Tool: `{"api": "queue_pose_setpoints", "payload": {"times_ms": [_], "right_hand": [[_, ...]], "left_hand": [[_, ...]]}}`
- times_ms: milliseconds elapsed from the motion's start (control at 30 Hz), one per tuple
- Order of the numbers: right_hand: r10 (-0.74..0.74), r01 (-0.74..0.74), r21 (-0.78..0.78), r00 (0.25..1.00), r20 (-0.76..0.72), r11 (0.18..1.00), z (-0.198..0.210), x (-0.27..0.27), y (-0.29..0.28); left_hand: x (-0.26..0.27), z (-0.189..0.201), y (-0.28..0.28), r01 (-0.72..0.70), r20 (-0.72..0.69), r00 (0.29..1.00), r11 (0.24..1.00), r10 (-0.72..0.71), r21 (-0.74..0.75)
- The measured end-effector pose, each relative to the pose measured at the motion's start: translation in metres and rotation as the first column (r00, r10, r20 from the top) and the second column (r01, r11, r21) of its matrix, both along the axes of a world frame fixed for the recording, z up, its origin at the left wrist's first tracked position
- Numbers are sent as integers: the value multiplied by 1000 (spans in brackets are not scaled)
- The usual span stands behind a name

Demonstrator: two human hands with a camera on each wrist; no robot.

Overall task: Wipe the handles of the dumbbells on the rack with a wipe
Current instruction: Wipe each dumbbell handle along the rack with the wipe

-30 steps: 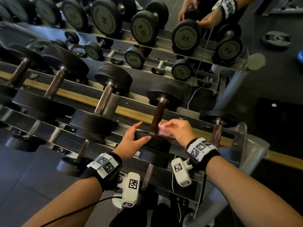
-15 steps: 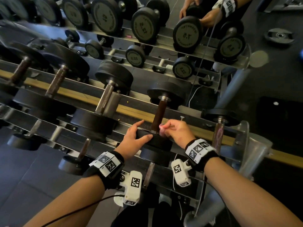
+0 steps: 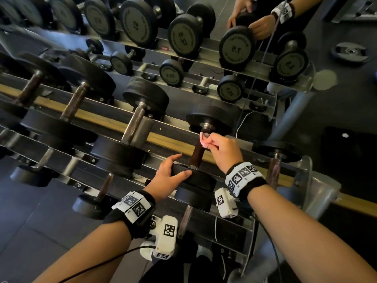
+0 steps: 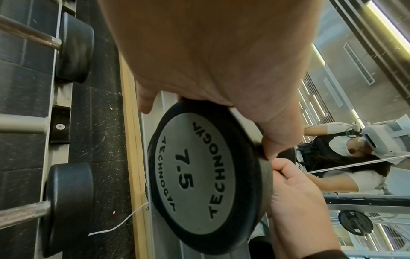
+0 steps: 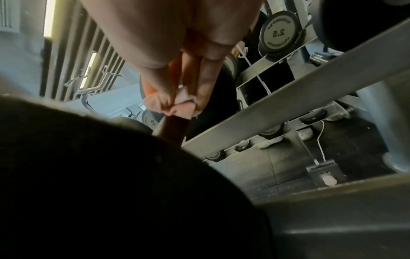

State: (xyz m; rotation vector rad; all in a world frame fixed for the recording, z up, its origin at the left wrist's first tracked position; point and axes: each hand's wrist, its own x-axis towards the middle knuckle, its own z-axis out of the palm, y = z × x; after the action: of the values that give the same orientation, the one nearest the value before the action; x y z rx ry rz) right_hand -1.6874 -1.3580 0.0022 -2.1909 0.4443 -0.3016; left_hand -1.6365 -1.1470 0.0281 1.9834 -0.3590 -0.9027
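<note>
A 7.5 dumbbell lies on the rack's top tier, its dark brown handle point(image 3: 196, 157) pointing away from me. My left hand point(image 3: 173, 170) grips the dumbbell's near head point(image 3: 202, 181), fingers over the rim and thumb on its front edge. The left wrist view shows that head's grey face point(image 4: 199, 175) marked 7.5. My right hand point(image 3: 212, 142) pinches a pink wipe point(image 3: 204, 137) round the far end of the handle, just below the far head point(image 3: 210, 117). In the right wrist view the wipe point(image 5: 179, 105) is bunched round the handle point(image 5: 175, 128) between my fingers point(image 5: 206, 75).
Heavier dumbbells point(image 3: 132, 127) fill the rack to the left and a smaller one point(image 3: 273, 166) sits to the right. More dumbbells point(image 3: 102, 193) lie on the lower tier. A wall mirror point(image 3: 234, 48) behind the rack repeats the scene. A white cable point(image 3: 242, 121) hangs behind.
My right hand has slid the wipe along the handle from the near head up to the far head. The left hand has kept its hold on the near head.
</note>
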Motion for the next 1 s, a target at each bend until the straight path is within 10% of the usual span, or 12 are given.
{"api": "queue_pose_setpoints", "payload": {"times_ms": [533,733,1000], "right_hand": [[137,-99,176,966,-219,979,21,-27,26],[-103,179,589,982,-159,788,37,-50,12],[-496,429,819,843,-210,382,51,-123,-18]], "left_hand": [[3,-4,-5,-22,30,999,999,21,35],[2,11,-7,6,-13,1000,996,-4,88],[-23,43,-50,248,413,855,947,-314,206]]}}
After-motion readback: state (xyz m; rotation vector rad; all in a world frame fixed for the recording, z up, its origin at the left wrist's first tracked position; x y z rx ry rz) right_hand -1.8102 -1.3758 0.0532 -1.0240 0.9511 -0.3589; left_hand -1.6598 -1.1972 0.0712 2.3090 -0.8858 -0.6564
